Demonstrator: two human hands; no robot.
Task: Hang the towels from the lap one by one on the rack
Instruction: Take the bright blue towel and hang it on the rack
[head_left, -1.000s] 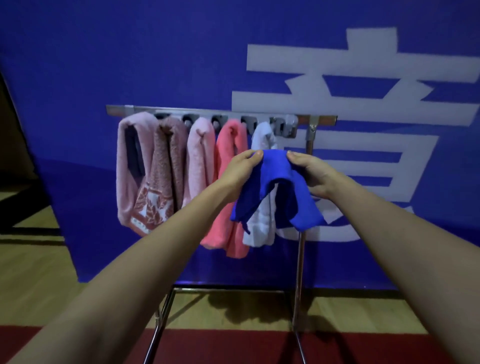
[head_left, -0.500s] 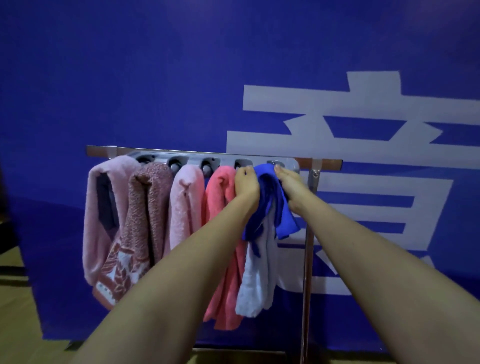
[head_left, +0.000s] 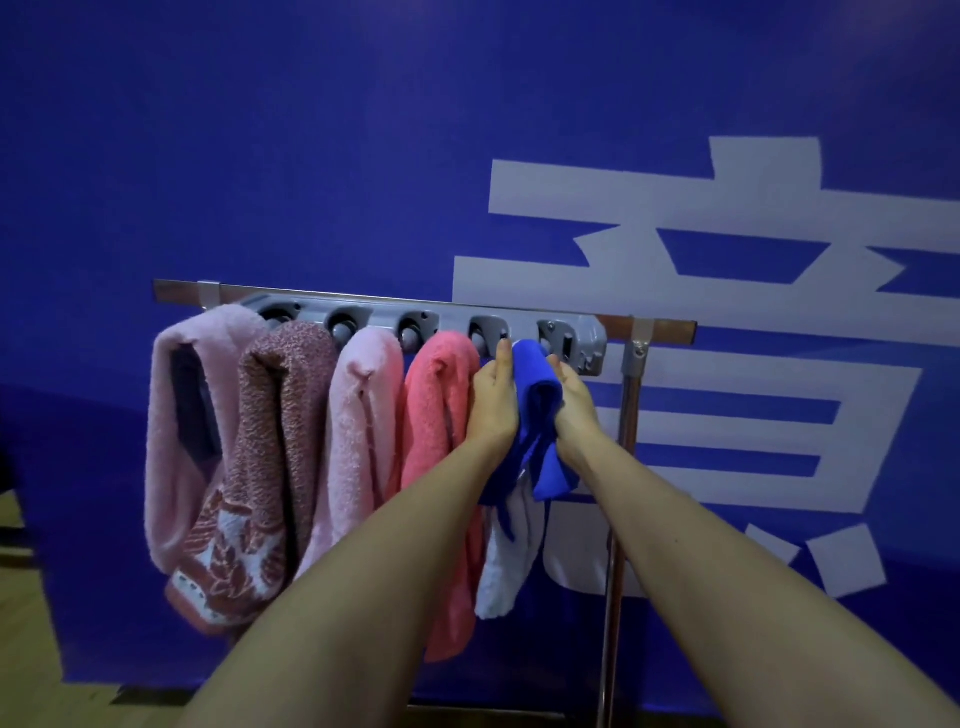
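Blue, smooth-napped cloth, a small royal-blue towel (head_left: 537, 400), is bunched into a narrow vertical fold between both hands at the right end of the grey moulded-plastic hook strip (head_left: 452, 318). Its top is pushed up against the last round socket and its loose corners hang below the wrists. The left hand (head_left: 491, 410) lies flat on the fold's left side, fingers (head_left: 502, 358) straight and pressed together; its thumb is hidden. The right hand (head_left: 574, 410) cups the other side, fingers curled round the cloth. Just behind hangs a fluffy white terry towel (head_left: 506, 566). To its left a coral plush towel (head_left: 441, 415), a pale pink fleecy towel (head_left: 363, 426), a dusty-rose woven towel with a leaf border (head_left: 275, 441) and a looped pink plush towel (head_left: 171, 415) drape in soft rolls. A shiny metal upright post (head_left: 626, 415) carries the copper-toned bar (head_left: 670, 330).
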